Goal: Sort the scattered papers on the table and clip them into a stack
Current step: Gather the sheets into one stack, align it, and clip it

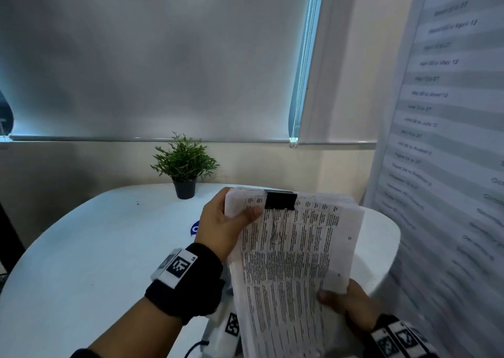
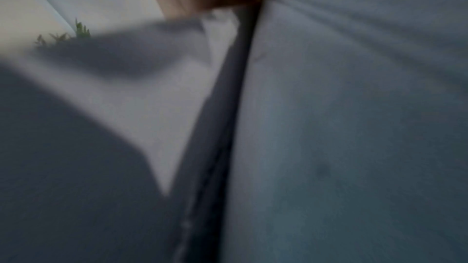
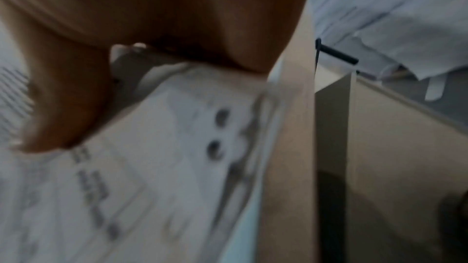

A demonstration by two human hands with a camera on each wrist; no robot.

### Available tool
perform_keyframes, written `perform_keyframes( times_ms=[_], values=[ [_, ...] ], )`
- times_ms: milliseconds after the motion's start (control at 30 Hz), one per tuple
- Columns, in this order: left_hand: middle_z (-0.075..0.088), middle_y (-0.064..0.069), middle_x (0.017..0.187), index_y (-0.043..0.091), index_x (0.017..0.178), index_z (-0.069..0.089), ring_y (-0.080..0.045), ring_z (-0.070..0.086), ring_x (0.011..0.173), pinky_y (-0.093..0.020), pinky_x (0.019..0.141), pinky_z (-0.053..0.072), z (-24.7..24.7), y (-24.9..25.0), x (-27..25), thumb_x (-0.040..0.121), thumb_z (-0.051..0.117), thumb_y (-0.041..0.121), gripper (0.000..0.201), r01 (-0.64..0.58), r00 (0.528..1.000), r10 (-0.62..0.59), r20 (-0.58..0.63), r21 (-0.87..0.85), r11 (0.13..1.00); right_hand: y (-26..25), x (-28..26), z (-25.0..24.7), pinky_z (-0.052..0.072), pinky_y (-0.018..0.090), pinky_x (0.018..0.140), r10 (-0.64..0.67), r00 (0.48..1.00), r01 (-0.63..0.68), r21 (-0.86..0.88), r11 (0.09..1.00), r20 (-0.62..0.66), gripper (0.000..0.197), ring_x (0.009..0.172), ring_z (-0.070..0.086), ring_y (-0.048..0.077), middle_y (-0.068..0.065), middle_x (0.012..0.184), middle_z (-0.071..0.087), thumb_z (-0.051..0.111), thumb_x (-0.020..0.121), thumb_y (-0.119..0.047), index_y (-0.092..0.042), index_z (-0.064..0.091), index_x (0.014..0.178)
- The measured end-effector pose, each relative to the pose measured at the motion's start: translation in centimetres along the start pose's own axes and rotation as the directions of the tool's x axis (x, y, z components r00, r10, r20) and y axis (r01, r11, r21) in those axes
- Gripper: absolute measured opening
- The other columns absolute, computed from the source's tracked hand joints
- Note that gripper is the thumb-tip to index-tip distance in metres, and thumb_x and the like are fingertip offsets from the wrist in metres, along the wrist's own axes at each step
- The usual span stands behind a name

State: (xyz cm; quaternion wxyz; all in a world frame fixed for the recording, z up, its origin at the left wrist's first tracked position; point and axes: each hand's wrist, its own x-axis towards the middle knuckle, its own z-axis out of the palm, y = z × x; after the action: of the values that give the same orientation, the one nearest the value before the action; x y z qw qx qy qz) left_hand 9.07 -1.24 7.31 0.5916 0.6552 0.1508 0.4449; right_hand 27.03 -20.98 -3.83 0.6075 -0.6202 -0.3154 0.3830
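A thick stack of printed papers (image 1: 294,262) is held up above the white table (image 1: 95,248). A black binder clip (image 1: 280,200) bites its top edge, wire handle folded down on the front sheet. My left hand (image 1: 229,221) grips the stack's top left corner, thumb on the front page beside the clip. My right hand (image 1: 346,300) pinches the lower right edge, thumb on top. The left wrist view is blurred: only the stack's dark edge (image 2: 228,107) and a bit of hand show. In the right wrist view, my thumb (image 3: 63,97) presses on printed sheets (image 3: 152,167).
A small potted plant (image 1: 185,166) stands at the far side of the table. A blue sticker (image 1: 195,228) peeks out behind my left hand. A large printed schedule sheet (image 1: 447,112) hangs on the right. A window blind (image 1: 150,57) fills the wall behind.
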Motion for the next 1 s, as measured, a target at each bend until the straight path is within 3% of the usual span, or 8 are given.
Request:
perform_keyframes(
  times_ms=[100, 167, 367, 500, 700, 800, 933, 1000],
  values=[
    [0.073, -0.003, 0.101, 0.019, 0.112, 0.061, -0.022, 0.070, 0.093, -0.046, 0.085, 0.056, -1.4, -0.9, 0.9, 0.050, 0.083, 0.062, 0.078, 0.157, 0.988, -0.157, -0.012, -0.010, 0.988, -2.0, 1.0, 0.0, 0.057, 0.039, 0.071, -0.086, 0.994, 0.091, 0.065, 0.994, -0.072, 0.098, 0.093, 0.068, 0.036, 0.020, 0.103, 0.070, 0.095, 0.025, -0.036, 0.001, 0.063, 0.110],
    [0.071, -0.005, 0.110, 0.022, 0.124, 0.052, -0.024, 0.070, 0.097, -0.049, 0.086, 0.055, -2.2, -2.0, 0.6, 0.043, 0.082, 0.065, 0.096, 0.334, 0.942, -0.331, 0.062, -0.048, 0.941, -4.1, 1.9, 0.3, 0.056, 0.044, 0.078, -0.149, 0.988, 0.150, 0.060, 0.987, -0.036, 0.087, 0.097, 0.067, 0.036, 0.018, 0.106, 0.070, 0.092, 0.037, -0.034, -0.004, 0.063, 0.113],
    [0.073, -0.002, 0.105, 0.030, 0.116, 0.054, -0.025, 0.071, 0.093, -0.042, 0.078, 0.058, -2.2, -4.6, 0.2, 0.076, 0.076, 0.021, 0.047, 0.501, 0.855, -0.495, 0.154, -0.003, 0.865, -9.5, 9.0, 0.3, 0.057, 0.041, 0.075, -0.220, 0.971, 0.215, -0.062, 0.975, -0.089, 0.073, 0.091, 0.070, 0.030, 0.012, 0.100, 0.073, 0.087, 0.044, -0.038, -0.011, 0.066, 0.108],
    [0.068, -0.011, 0.113, 0.011, 0.121, 0.058, -0.030, 0.065, 0.101, -0.042, 0.090, 0.051, -2.2, -7.0, 5.3, 0.084, 0.069, 0.006, 0.039, 0.463, 0.886, -0.460, -0.052, 0.111, 0.880, -11.1, 14.7, 1.0, 0.054, 0.019, 0.070, -0.236, 0.969, 0.215, -0.224, 0.951, -0.072, 0.061, 0.091, 0.069, 0.011, 0.002, 0.104, 0.071, 0.079, 0.058, -0.041, -0.014, 0.065, 0.111],
    [0.067, -0.010, 0.106, 0.003, 0.110, 0.059, -0.025, 0.063, 0.089, -0.025, 0.071, 0.048, -2.6, -12.8, 11.6, 0.081, 0.072, 0.007, 0.032, 0.515, 0.857, -0.484, -0.177, 0.316, 0.797, -9.0, 23.7, 1.3, 0.049, 0.032, 0.072, -0.075, 0.991, 0.015, -0.463, 0.886, -0.111, 0.068, 0.089, 0.061, 0.024, 0.008, 0.102, 0.061, 0.076, 0.065, -0.038, -0.006, 0.048, 0.119],
    [0.066, -0.013, 0.115, 0.005, 0.119, 0.055, -0.027, 0.065, 0.098, -0.033, 0.083, 0.053, -2.9, -15.6, 13.0, 0.078, 0.077, 0.021, 0.050, 0.559, 0.817, -0.558, -0.148, 0.442, 0.701, -6.7, 26.3, 0.7, 0.051, 0.038, 0.083, 0.007, 0.982, -0.114, -0.555, 0.824, -0.191, 0.056, 0.099, 0.060, 0.031, 0.012, 0.113, 0.060, 0.073, 0.080, -0.023, -0.007, 0.043, 0.125],
    [0.052, -0.014, 0.135, 0.013, 0.148, 0.011, -0.031, 0.054, 0.118, -0.032, 0.096, 0.043, -3.3, -17.4, 13.6, 0.077, 0.079, 0.026, 0.100, 0.557, 0.789, -0.599, -0.137, 0.570, 0.604, -3.7, 28.1, 0.4, 0.050, 0.039, 0.087, 0.076, 0.970, -0.208, -0.619, 0.758, -0.233, 0.084, 0.104, 0.060, 0.032, 0.018, 0.121, 0.058, 0.073, 0.080, -0.026, -0.015, 0.018, 0.142],
    [0.041, -0.014, 0.144, 0.018, 0.150, 0.007, -0.030, 0.045, 0.128, -0.030, 0.097, 0.039, -3.4, -17.3, 13.5, 0.077, 0.078, 0.032, 0.103, 0.517, 0.791, -0.598, -0.126, 0.661, 0.544, -2.7, 28.4, 0.3, 0.051, 0.040, 0.085, 0.084, 0.969, -0.220, -0.655, 0.722, -0.233, 0.087, 0.100, 0.061, 0.033, 0.019, 0.117, 0.060, 0.071, 0.081, -0.030, -0.020, 0.012, 0.143]
  ],
)
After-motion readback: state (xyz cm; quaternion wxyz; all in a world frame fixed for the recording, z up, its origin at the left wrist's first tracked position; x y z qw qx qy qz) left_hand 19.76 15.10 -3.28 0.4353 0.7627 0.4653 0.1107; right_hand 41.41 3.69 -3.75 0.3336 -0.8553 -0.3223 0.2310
